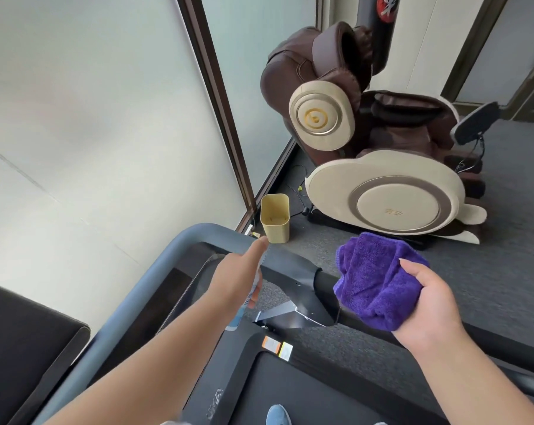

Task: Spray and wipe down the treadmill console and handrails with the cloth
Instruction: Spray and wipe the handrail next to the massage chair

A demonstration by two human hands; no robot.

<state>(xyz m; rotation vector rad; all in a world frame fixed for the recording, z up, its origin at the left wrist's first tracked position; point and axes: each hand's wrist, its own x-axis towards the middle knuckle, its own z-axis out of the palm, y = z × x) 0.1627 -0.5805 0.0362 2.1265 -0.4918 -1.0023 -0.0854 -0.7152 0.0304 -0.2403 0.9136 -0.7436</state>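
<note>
My left hand grips a small clear spray bottle with a blue label, held over the treadmill console, a glossy black panel in a grey-blue frame. The forefinger stretches forward along the bottle's top. My right hand holds a bunched purple cloth just above the right handrail, a black bar running down to the right. Whether the cloth touches the rail is unclear. Below lies the black treadmill belt.
A beige bin stands on the grey carpet beyond the console. A brown and cream massage chair fills the right background. Frosted glass panels close the left side. A black padded surface sits at lower left. My blue shoe rests on the belt.
</note>
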